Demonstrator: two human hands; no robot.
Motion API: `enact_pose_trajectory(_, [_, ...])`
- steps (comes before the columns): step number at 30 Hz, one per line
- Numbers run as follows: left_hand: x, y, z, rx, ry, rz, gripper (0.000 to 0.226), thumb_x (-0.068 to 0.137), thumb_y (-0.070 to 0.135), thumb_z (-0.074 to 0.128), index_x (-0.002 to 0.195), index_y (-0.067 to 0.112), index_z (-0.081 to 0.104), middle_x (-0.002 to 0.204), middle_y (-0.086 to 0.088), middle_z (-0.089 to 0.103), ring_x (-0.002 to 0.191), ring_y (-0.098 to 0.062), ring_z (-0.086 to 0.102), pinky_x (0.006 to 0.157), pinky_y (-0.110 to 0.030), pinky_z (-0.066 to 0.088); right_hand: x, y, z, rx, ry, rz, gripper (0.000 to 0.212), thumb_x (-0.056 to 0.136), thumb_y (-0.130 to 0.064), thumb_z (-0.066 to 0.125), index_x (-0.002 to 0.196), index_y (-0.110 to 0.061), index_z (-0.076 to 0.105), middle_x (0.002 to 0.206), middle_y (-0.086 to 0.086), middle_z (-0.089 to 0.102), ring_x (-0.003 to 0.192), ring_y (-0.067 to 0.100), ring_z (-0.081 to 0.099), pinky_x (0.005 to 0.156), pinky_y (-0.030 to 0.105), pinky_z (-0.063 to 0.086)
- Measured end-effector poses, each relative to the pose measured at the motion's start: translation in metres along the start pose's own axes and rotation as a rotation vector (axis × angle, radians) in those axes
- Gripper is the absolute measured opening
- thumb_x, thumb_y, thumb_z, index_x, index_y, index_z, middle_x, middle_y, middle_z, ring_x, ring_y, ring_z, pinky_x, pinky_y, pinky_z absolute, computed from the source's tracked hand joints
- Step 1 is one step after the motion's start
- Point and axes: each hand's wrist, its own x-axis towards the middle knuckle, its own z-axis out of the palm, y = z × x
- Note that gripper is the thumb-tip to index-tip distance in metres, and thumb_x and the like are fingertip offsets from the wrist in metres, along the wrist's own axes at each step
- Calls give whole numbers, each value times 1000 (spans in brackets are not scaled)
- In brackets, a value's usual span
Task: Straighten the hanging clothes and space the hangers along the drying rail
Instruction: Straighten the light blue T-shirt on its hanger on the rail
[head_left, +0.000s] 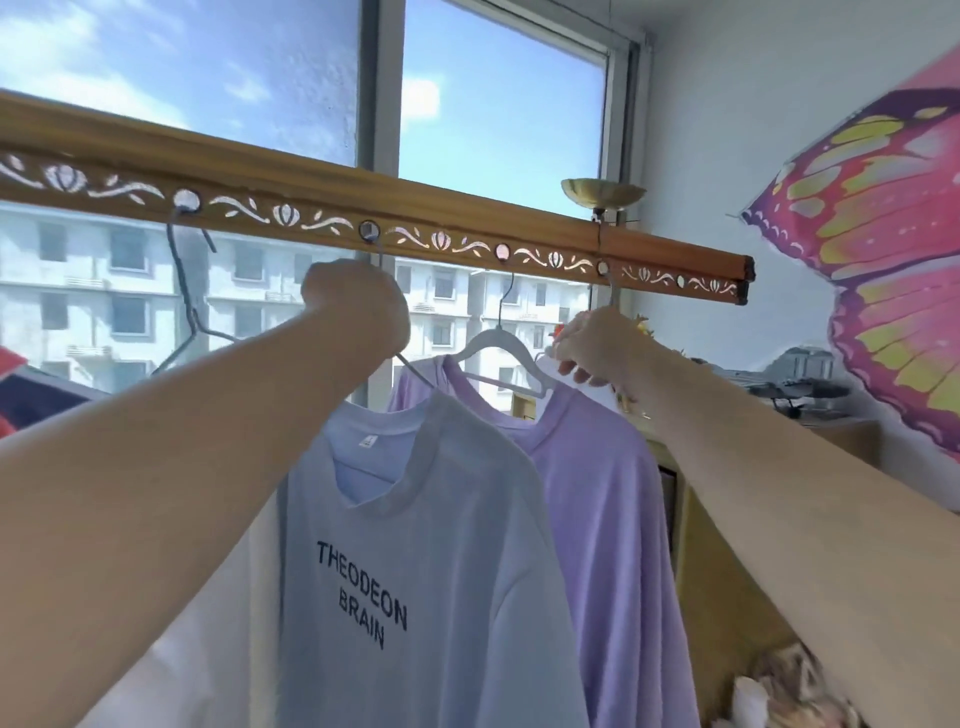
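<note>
**Both hands up at the drying rail, each on a hanger**

The wooden drying rail (322, 192) runs across the window (498, 119), pierced with round holes that take the hanger hooks. The left hand (358, 306) is just below the rail, curled into a fist around the neck of the wire hanger (413, 370) that carries the pale blue T-shirt (415, 545); its hook sits in a hole directly above the fist. The right hand (597, 348) is below the rail's right end, fingers pinched on a hanger there whose hook rises to a hole near that end; what hangs from it is mostly hidden. Between the two hands, under the rail, a white hanger (498, 358) holds the lilac top (597, 493), which lies just behind the blue shirt. Further left along the rail hangs a dark wire hanger (184, 291), well apart from the left hand.
</note>
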Motion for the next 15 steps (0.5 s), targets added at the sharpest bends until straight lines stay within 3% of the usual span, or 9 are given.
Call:
enact_pose_trajectory(1, [-5,7,-9,73,66,20,30,89,19,47,113,10,62,95,-3,61,102,-25,61,76,-31,42,-2,4,1,14,-63,24,25,91,-9,57,108,6,66,69,6,59,54,18,50,50,22,38])
enact_pose_trajectory(3, [-8,23,-21,99,159,71,29,89,20,50,114,11,62,103,-5,63,107,-25,60,83,-33,46,-7,12,4,107,-165,14,21,89,-9,61,107,-1,68,67,4,56,53,14,47,47,20,39])
enact_pose_trajectory(7, [-8,47,-26,-81,312,319,33,92,39,45,111,17,60,113,-6,63,107,-28,60,88,-41,47,-14,22,0,393,-352,-10,36,95,-33,55,102,0,68,81,8,68,68,21,61,63,27,50])
enact_pose_trajectory(9, [-6,59,-21,-221,259,516,36,95,46,39,113,24,60,123,-3,59,116,-25,55,96,-40,44,-4,32,-6,327,-166,-61,29,96,-25,54,101,0,68,91,13,70,77,24,62,67,28,48])
enact_pose_trajectory(12, [-5,76,-15,-309,71,662,44,98,52,29,125,33,59,138,4,53,130,-19,46,110,-38,34,15,55,-11,-35,204,-81,21,91,-13,56,105,-2,66,105,18,68,88,24,59,79,35,49])
enact_pose_trajectory(15, [-7,90,-10,-173,-80,723,52,99,51,25,119,25,65,129,0,60,121,-22,54,105,-39,40,16,75,-9,-231,161,22,41,86,-24,66,116,2,56,112,17,63,104,31,59,83,36,46])
